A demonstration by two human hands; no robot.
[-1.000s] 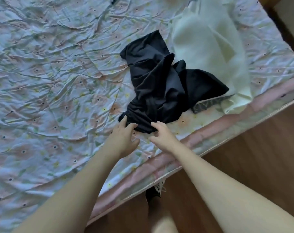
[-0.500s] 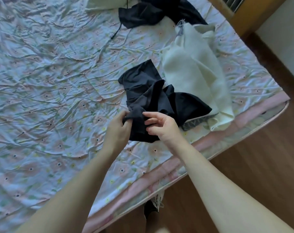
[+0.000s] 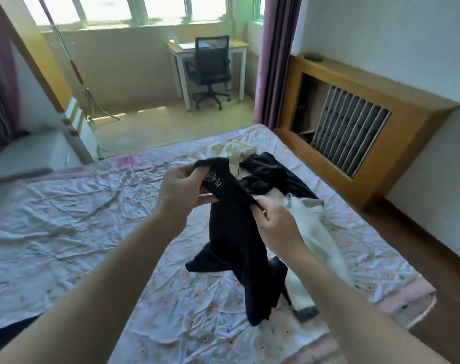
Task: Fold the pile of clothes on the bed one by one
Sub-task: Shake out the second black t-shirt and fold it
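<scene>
A black garment (image 3: 234,248) hangs in the air above the bed (image 3: 66,227), its lower end trailing down to the flowered sheet. My left hand (image 3: 181,187) grips its top edge, where white printing shows on the inside. My right hand (image 3: 276,222) pinches the same edge a little lower and to the right. Behind it on the bed lie a cream garment (image 3: 318,232) and another dark garment (image 3: 273,172), partly hidden by the black one.
The bed's right edge (image 3: 418,292) borders a wooden floor (image 3: 434,248). A wooden radiator cover (image 3: 355,127) stands along the right wall. A desk (image 3: 236,48) with an office chair (image 3: 210,69) sits far back by the window. A grey seat (image 3: 26,156) is at left.
Both hands lifted the black garment off the sheet and raised it. My view tilted up from the bed to the whole room.
</scene>
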